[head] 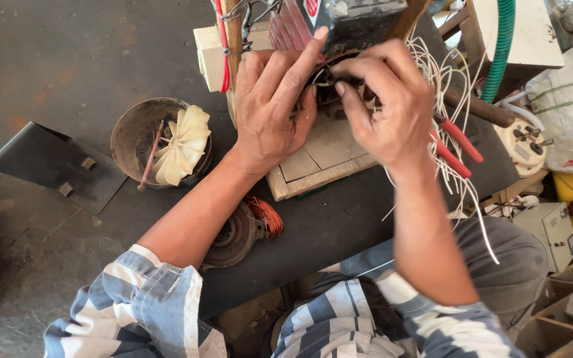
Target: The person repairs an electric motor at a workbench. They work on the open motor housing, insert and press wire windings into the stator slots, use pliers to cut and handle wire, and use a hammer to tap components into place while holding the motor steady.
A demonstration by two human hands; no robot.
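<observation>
The fingers (pixel 356 99) of the right hand (pixel 386 106) are pinched narrow on thin white wires (pixel 445 99) at a dark round motor part (pixel 326 89), which sits on a worn wooden board (pixel 323 156) at the far edge of the surface (pixel 339 225). The left hand (pixel 273 106) lies spread over the part's left side, forefinger stretched up against a grey metal box (pixel 359 20); whether it grips anything I cannot tell. A small red label (pixel 311 6) sits at the box's top corner.

Red-handled pliers (pixel 455 146) lie under the right wrist among loose wire strands. A rusty round part with copper coil (pixel 250 229) rests below the left forearm. On the floor to the left stands a dented metal bowl (pixel 134 132) holding a cream plastic fan (pixel 182 144); beside it lies a flat black plate (pixel 48 162). A green ribbed hose (pixel 502 46) and a white woven sack (pixel 572 99) are at right.
</observation>
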